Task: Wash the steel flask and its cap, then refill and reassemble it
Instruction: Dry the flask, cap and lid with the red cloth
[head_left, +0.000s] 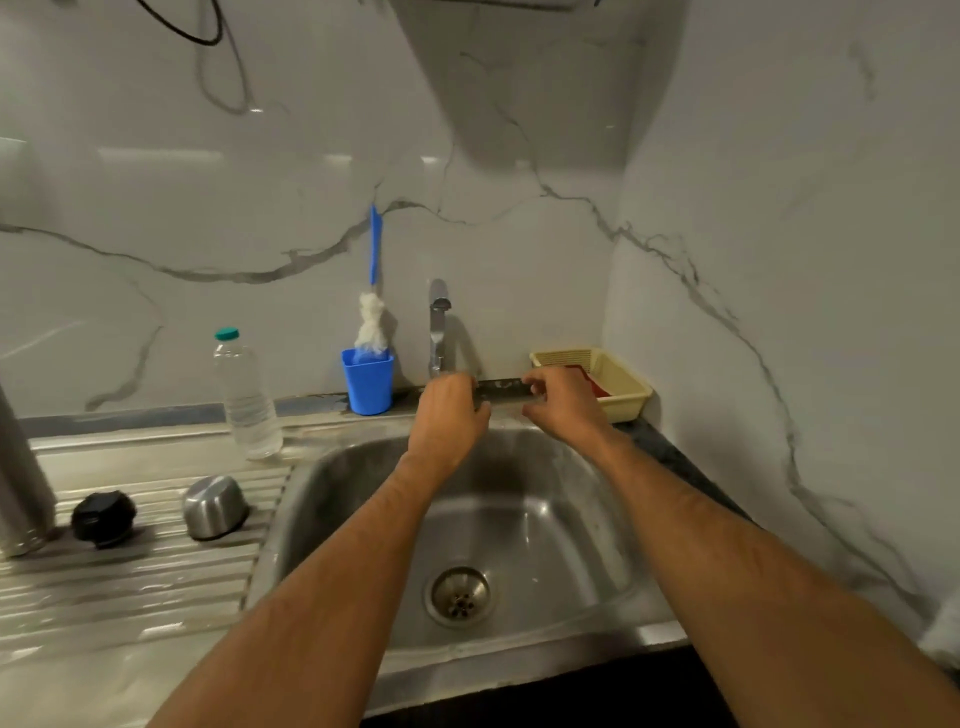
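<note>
hands idling at the tap, flask parts waiting

the sink is sitting dry. the steel flask is standing far left on the drainboard, beside its steel cap and black stopper. the left hand and right hand are hovering loosely curled, gripping nothing. a sudden jet could be splashing the counter.

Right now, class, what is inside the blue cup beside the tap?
A bottle brush stands in the blue cup, blue handle up, white mop head at the rim. The cup's wall hides anything lower inside.
</note>
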